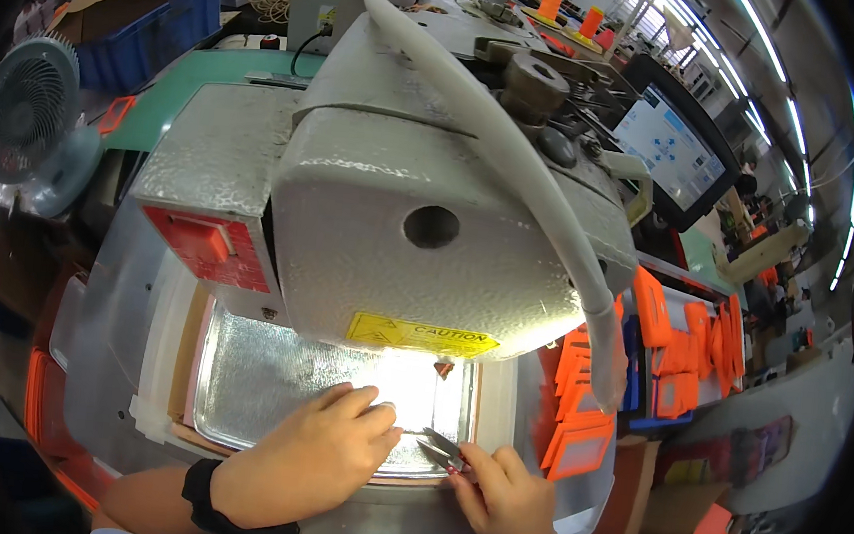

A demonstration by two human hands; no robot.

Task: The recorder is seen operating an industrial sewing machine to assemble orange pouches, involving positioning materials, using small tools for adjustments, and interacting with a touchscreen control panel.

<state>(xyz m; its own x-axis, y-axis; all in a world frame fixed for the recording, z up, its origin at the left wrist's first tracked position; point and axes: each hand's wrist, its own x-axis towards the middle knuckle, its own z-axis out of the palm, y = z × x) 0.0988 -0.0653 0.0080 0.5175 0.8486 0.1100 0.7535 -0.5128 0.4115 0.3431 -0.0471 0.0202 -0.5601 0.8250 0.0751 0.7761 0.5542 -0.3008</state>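
Observation:
My left hand (317, 454), in a black wristband, is curled over the shiny metal tray (257, 384) under the grey sewing machine (429, 247); what, if anything, its fingertips hold I cannot make out. My right hand (504, 504) grips small thread snips (443, 449) at the tray's front right, their blades pointing toward my left hand. A bright lamp glares on the tray above my fingers. A small reddish-brown part (444, 369) shows below the machine head.
Orange rectangular frames (579, 445) are stacked at right, beside a monitor (676, 136). A grey box with a red switch panel (198, 244) adjoins the machine. A fan (28, 110) and blue crate (149, 39) stand left. A cardboard box (629, 504) sits lower right.

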